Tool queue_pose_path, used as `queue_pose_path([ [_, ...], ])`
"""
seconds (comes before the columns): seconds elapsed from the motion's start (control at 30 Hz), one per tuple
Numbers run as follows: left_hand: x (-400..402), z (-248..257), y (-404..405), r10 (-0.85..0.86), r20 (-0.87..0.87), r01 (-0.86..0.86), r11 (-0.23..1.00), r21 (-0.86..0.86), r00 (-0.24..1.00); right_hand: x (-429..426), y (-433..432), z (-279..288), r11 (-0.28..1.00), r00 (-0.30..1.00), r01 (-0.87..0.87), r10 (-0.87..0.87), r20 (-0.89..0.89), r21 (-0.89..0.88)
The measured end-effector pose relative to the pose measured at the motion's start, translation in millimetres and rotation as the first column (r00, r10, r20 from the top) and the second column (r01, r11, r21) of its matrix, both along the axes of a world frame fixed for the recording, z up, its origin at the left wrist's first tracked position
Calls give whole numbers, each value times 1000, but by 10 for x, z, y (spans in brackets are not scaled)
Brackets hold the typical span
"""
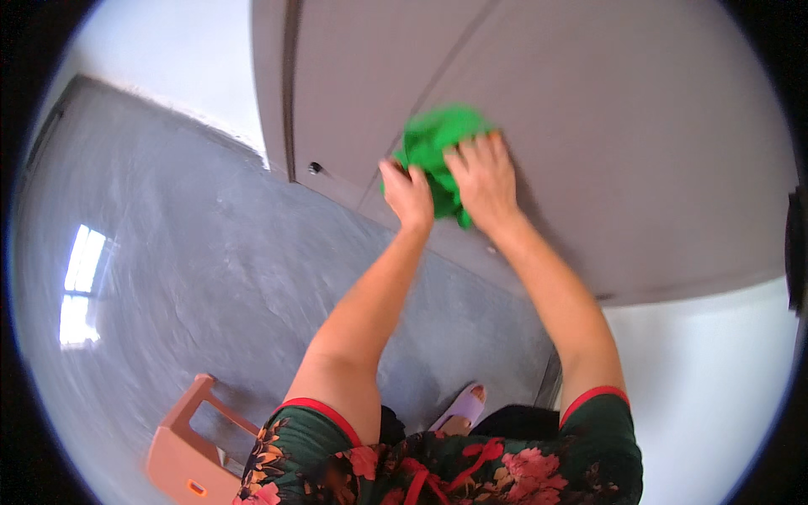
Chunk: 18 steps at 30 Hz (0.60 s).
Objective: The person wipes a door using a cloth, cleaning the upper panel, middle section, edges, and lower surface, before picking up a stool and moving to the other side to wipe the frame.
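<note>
A crumpled green cloth [435,136] is in front of a grey-brown cabinet door [606,158]; it is partly blurred. My left hand [409,199] grips the cloth's lower left edge, with the thumb and fingers bent around the fabric. On the right side, my right hand [486,180] has its fingers spread over the cloth, palm side towards the door. Some of the fabric hangs down between the two hands. A seam between two door panels passes behind the cloth.
A small dark round knob [314,168] sticks out of the left door panel. Below lies a smooth grey floor [240,265]. An orange-pink plastic stool [183,454] stands at lower left. White walls [682,372] flank the cabinet. One foot in a lilac slipper [464,404] shows beneath me.
</note>
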<state>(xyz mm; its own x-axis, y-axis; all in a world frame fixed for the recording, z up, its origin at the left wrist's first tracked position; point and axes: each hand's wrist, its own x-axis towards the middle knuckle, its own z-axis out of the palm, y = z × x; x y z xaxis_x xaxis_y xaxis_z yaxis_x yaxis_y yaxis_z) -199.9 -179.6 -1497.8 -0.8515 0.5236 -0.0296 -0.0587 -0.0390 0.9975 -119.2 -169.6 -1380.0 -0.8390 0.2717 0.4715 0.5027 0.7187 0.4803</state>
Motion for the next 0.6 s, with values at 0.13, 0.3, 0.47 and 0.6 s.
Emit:
queue_pose_path([
  [0.13, -360, 550, 33, 80, -204, -18, 957, 290, 976, -371, 158, 611, 983, 974, 24, 18, -226, 180],
  [0.3, -327, 120, 34, 47, -373, -8, 994, 107, 927, -417, 160, 243, 1000, 990, 27, -27, -139, -7],
  [0.47, -225, -1456, -58, -353, -19, 342, 916, -208, 935, 103, -13, -1112, 990, 985, -112, 122, 124, -84],
  [0.6, 474, -1598, -57, -683, 124, 681, 660, -318, 720, 1254, -120, -1482, 958, 976, 55, 8, 218, -281],
])
